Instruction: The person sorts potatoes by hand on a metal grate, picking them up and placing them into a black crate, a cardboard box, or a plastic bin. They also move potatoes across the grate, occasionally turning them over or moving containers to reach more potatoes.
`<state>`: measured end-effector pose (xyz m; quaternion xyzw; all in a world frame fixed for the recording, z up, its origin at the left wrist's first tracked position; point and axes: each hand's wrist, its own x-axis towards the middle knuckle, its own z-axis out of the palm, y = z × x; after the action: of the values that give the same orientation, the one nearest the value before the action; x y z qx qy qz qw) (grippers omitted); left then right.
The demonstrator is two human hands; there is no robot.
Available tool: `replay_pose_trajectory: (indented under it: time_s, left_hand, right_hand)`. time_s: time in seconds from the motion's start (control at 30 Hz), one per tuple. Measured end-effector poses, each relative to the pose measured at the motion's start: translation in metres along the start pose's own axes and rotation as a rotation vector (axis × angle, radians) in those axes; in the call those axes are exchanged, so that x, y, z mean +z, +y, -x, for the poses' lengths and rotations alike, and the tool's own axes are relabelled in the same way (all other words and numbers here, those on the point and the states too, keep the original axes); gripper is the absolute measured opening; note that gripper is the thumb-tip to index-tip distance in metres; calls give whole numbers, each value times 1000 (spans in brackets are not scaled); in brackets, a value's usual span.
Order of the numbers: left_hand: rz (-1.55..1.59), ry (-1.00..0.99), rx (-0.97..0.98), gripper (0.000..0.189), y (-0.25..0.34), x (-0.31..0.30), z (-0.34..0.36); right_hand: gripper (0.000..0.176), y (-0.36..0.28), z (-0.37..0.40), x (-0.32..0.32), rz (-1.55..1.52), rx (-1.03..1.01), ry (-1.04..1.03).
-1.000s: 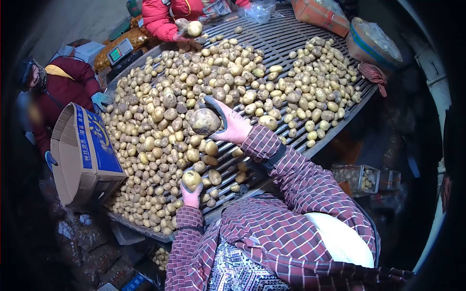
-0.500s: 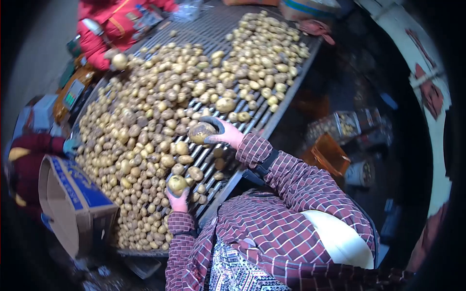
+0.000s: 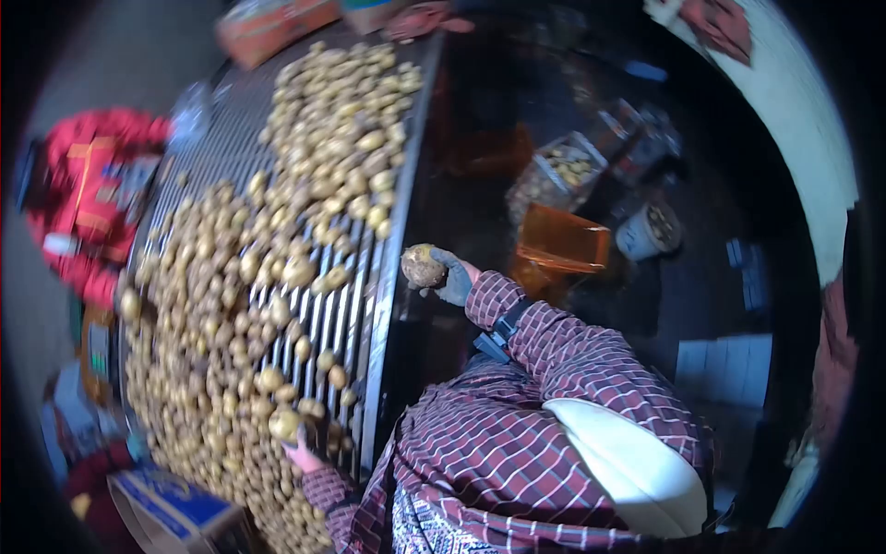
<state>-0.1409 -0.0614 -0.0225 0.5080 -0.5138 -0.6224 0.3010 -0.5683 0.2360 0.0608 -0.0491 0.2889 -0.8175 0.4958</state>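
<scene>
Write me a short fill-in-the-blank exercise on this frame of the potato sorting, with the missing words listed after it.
1. The right hand grips one large ____, just off the near edge of the roller table.
2. The crate on the floor beyond that hand is ____ in colour.
3. The co-worker across the table wears a ____ jacket.
Missing words: potato; orange; red.
</scene>
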Motion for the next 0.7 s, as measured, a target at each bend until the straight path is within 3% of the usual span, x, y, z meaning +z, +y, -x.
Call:
replay_pose_trajectory:
  time_s: [0.03,0.13,0.23,0.4,0.5,0.53,0.57,0.6,0.63,0.67,0.7]
  left_hand:
    - [-33,-10,8,80,10,21,3]
    - [-110,-90,40,77,36,103,9]
    - [-117,-208,80,74,37,185,18]
    - [-135,-409,73,70,51,299,48]
    - [-120,-531,33,67,57,359,70]
    - [-100,-572,13,66,58,374,77]
    - [-89,-616,-3,65,59,389,83]
    - [-58,-663,-29,64,59,401,88]
    - [-31,-718,-59,63,61,413,94]
    - [-5,-766,-85,63,61,425,98]
    - [32,-823,-136,62,67,440,106]
  right_hand:
    - [50,-17,9,-23,-25,-48,8]
    - [46,-64,56,-73,-261,-88,354]
    - [40,-66,93,-161,-383,-247,568]
    - [29,-106,159,-243,-474,-298,976]
    - [17,-197,168,-412,-370,-487,-227]
    - [18,-252,181,-460,-555,-628,192]
    - [18,-325,199,-410,-367,-695,-187]
    - [21,-366,209,-373,-157,-922,72]
    - [34,-408,219,-334,145,-1067,483]
    - [49,-449,229,-296,358,-1089,905]
    - [58,-476,232,-242,-157,-1005,996]
